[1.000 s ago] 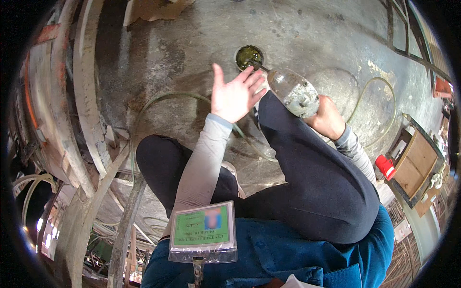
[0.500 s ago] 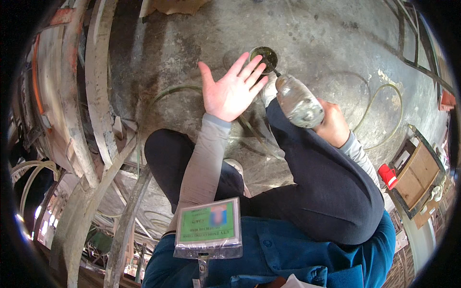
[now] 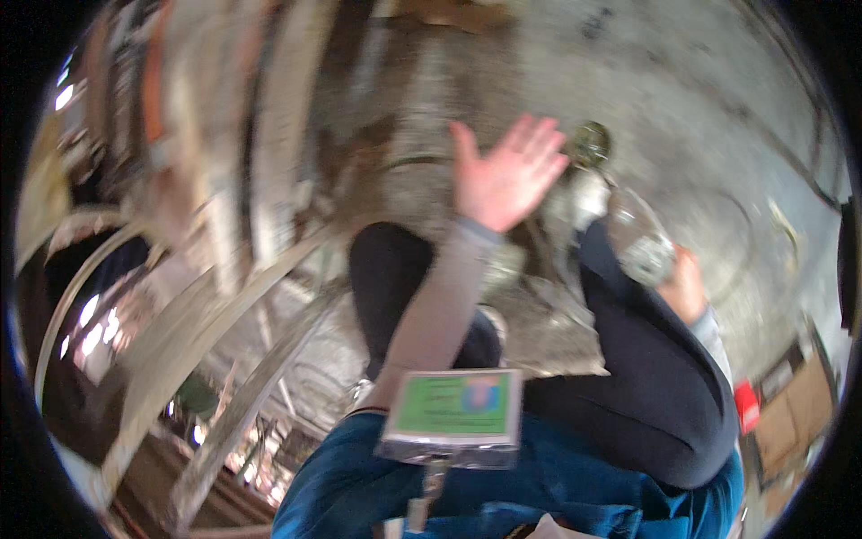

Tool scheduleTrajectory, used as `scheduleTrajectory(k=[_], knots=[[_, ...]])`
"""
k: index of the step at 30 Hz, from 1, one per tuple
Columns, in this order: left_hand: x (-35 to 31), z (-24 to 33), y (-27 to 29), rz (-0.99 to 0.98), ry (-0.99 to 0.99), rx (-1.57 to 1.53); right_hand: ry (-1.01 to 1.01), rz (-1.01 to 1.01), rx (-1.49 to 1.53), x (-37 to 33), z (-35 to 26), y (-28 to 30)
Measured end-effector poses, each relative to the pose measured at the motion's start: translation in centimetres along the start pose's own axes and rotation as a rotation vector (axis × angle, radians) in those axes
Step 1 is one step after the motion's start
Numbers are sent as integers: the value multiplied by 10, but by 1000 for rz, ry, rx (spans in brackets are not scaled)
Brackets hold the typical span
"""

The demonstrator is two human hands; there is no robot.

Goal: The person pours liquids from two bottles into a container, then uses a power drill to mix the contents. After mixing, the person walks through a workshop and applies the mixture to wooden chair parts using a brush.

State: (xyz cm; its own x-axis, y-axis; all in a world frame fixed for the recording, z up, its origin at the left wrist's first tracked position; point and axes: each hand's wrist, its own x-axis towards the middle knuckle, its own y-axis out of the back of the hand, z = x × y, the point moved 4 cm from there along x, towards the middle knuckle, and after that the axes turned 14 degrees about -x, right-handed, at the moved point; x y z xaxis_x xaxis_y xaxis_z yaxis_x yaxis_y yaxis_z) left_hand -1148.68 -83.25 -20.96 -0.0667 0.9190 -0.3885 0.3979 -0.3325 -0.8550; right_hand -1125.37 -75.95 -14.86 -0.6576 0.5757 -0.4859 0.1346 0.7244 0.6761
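My right hand [image 3: 684,286] grips a clear plastic bottle [image 3: 639,238], likely light and crushable, by its base, tipped toward my open, empty left hand [image 3: 503,180].

Grey long sleeves [image 3: 440,305], black trousers [image 3: 646,395], blue jacket [image 3: 557,503], green badge [image 3: 453,409].

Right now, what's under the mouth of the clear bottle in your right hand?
The clear bottle in the right hand tilts toward a small dark round container on the concrete floor. The open left hand covers part of that spot, and blur hides the container's contents.
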Motion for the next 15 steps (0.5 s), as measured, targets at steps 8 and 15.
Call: scheduleTrajectory(k=[8,15], knots=[[-72,82,-67,15,-430,674,92,55,-125,0,-10,2],[-110,182,-182,388,-1210,2666,52,50,-109,1,-13,3]])
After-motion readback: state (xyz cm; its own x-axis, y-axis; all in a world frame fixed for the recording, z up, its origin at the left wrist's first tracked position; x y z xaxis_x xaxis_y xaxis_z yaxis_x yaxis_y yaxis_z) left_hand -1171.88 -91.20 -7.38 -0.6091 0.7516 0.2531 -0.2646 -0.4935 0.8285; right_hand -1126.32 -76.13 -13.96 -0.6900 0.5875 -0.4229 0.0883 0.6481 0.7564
